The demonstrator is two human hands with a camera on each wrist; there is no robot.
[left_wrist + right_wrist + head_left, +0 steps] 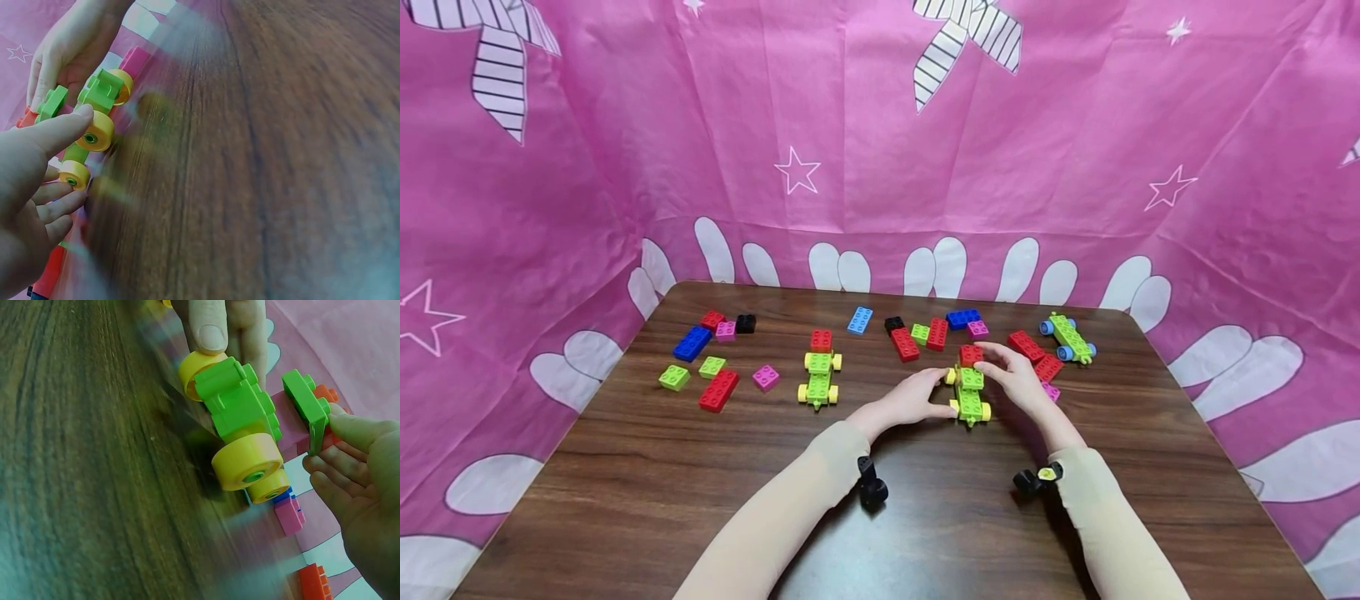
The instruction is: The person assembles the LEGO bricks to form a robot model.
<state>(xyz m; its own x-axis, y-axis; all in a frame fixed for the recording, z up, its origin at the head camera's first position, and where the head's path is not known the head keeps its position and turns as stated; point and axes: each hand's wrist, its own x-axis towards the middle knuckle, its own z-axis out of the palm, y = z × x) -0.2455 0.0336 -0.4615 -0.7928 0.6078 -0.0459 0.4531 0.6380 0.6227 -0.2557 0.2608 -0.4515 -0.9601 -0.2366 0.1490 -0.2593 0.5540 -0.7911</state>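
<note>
While your right hand [1018, 385] pinches the red block [971, 356] on the green car [970, 405], your left hand [916, 398] touches a yellow wheel [97, 134], grip apparently loose; wrist view's hazy.

We note a dark wood-grain bench [625, 500], backed and flanked by pink cloth [880, 167] printed with white stars [1178, 31], striped ribbons [501, 71] and pale ovals [949, 267]. We log soft sheen [925, 517] on the bench's near half.

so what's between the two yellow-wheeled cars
In the head view, the left hand lies between them, at the right car; from there to the left car is bare tabletop.
</note>
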